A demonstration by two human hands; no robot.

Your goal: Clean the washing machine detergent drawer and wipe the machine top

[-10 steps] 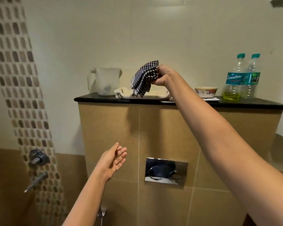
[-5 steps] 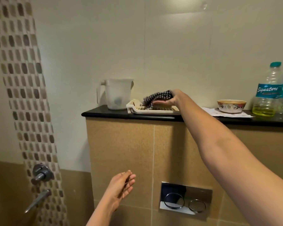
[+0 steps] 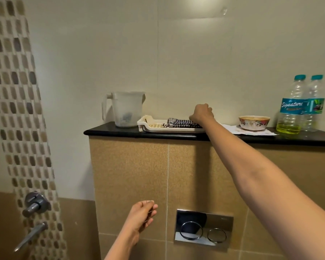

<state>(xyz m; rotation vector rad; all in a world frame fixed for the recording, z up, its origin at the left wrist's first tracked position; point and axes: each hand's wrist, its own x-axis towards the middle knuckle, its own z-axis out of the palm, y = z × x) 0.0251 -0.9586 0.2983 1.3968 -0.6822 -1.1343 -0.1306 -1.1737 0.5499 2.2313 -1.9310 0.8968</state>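
- black-and-white checked cloth (image 3: 182,123) lay flat in a cream plastic tray (image 3: 169,130), with its right end under my right hand (image 3: 202,114).
- my right hand was stretched up to the ledge with the knuckles raised and the fingers curled down onto that end of the cloth. the fingertips were hidden behind the hand, so i could not tell whether they gripped the cloth or only rested on it.
- the tray sat on the black stone ledge (image 3: 120,132) and ran out to the left of my right hand. its perforated floor showed bare beyond the cloth.
- further left of that hand, a cloudy plastic jug (image 3: 127,109) stood upright just beside the tray's far end.
- to the right of my right hand a sheet of paper (image 3: 231,128) lay on the ledge, and a flowered bowl (image 3: 254,122) stood on it.
- beyond the bowl stood two clear bottles with teal caps. the one closer to my hand (image 3: 291,107) held a little yellow liquid, and the other (image 3: 315,104) stood just behind it.
- my left hand (image 3: 142,215) hung low, well below the ledge and my right hand, in front of the tan wall tiles. its fingers were loosely curled with the thumb near the fingertips, and it held nothing.
- just right of my left hand a chrome flush plate (image 3: 204,228) with two round buttons was set in the wall.
- well to the left of my left hand a chrome tap (image 3: 36,203) stuck out from a mosaic strip.
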